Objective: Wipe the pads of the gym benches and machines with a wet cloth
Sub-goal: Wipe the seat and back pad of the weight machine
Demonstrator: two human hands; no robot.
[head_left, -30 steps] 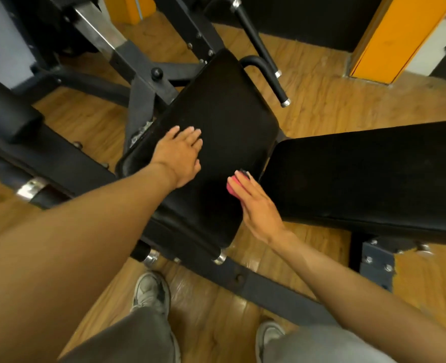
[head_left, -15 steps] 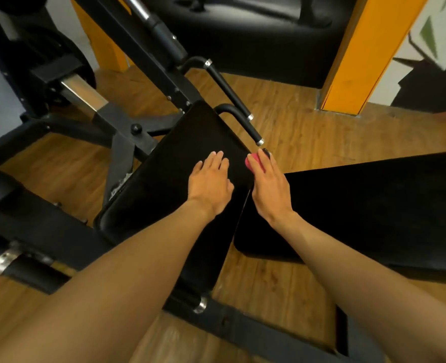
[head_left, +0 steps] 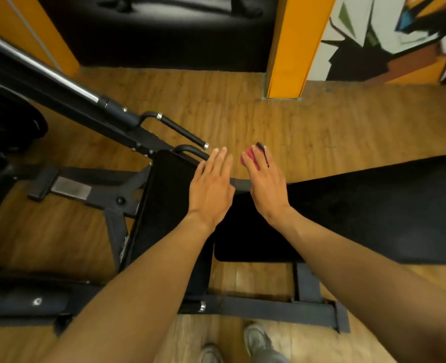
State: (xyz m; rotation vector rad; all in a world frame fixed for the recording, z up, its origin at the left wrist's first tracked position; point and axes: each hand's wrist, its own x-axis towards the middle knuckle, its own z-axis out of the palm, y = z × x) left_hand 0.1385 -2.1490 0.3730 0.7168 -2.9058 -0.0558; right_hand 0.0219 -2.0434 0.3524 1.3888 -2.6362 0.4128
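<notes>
A small pink cloth (head_left: 248, 159) with a dark edge shows under the straight fingers of my right hand (head_left: 266, 187), which reaches past the far corner of the long black back pad (head_left: 373, 213). My thumb is hidden. My left hand (head_left: 211, 187) lies flat with straight fingers on the far right edge of the black seat pad (head_left: 164, 205) and holds nothing. The two hands are side by side over the gap where the pads meet.
Two black handles (head_left: 182, 131) with chrome ends stick out just beyond the seat pad. The machine's dark frame (head_left: 269, 309) crosses the wooden floor below the pads, near my shoes (head_left: 258, 339). An orange pillar (head_left: 290, 48) stands behind.
Both hands have slid away from me along the pads to their far edge, the right one taking the pink cloth with it. The view has shifted, so more floor and wall show.
</notes>
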